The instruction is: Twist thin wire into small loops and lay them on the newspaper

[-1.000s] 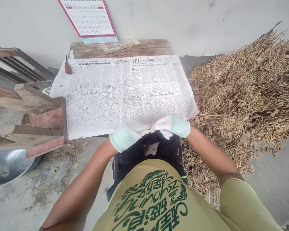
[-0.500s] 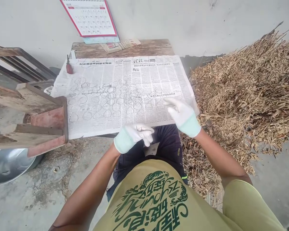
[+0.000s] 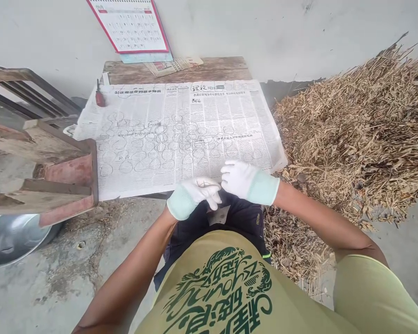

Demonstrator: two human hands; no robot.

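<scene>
My left hand (image 3: 197, 192), in a white glove with a pale green cuff, is over my lap at the near edge of the newspaper. Its fingers are pinched together, and a thin line shows at them, too fine to name. Close beside its fingertips is my right hand (image 3: 242, 181), gloved alike, with fingers curled inward; whatever may be in them is hidden. Beyond both hands, the spread newspaper (image 3: 132, 106) covers most of a wooden table. Many thin dark loops (image 3: 179, 132) show across its middle; whether they lie on it or are drawn I cannot tell.
A small red bottle (image 3: 100, 98) with a dark pointed top stands at the paper's left. A calendar (image 3: 130, 28) leans at the back of the wooden table (image 3: 223, 68). Left are an overturned wooden chair (image 3: 66, 157) and a metal basin (image 3: 14, 239); dry straw (image 3: 355, 130) is heaped right.
My right hand has moved left and down from above the newspaper to beside my left hand, its fingers now curled. My left hand has barely shifted and stays pinched.
</scene>
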